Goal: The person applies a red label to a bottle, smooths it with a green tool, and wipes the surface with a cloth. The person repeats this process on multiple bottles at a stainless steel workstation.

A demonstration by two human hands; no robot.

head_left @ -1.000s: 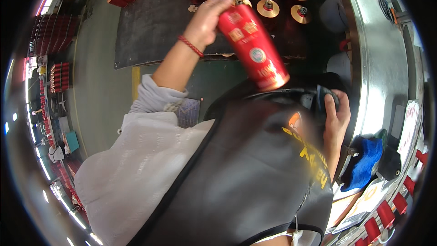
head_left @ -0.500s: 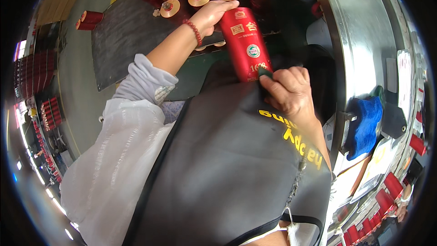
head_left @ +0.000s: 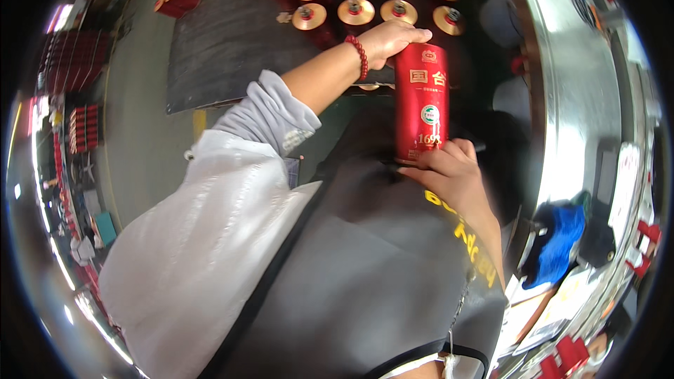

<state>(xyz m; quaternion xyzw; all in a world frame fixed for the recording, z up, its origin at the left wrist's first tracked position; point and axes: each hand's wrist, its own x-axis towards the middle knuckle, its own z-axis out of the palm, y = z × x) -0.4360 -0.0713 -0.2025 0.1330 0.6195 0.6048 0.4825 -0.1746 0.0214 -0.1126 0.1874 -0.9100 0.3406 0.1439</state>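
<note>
A red cylindrical bottle (head_left: 421, 107) with gold lettering and a round green-and-white sticker stands out in front of my apron (head_left: 351, 253), slightly tilted. My left hand (head_left: 392, 41), with a red bead bracelet at the wrist, grips its top end, so the top is hidden. Against the lower end my right hand (head_left: 449, 168) is closed, thumb stretched across the base and fingers curled at the side. Dark bits show at the edge of these fingers; I cannot make out what they belong to.
Beyond my left hand, several red bottles with gold shoulders (head_left: 355, 11) stand in rows on a dark board (head_left: 225, 49). Two red cylinders (head_left: 175, 1) lie at the far left. Along the right runs a metal counter (head_left: 562, 112) with a blue cloth (head_left: 559, 242) beside it.
The bottle and both hands now appear further right and lower in view, and the bottle is more upright. The dark green piece by my right thumb no longer shows.
</note>
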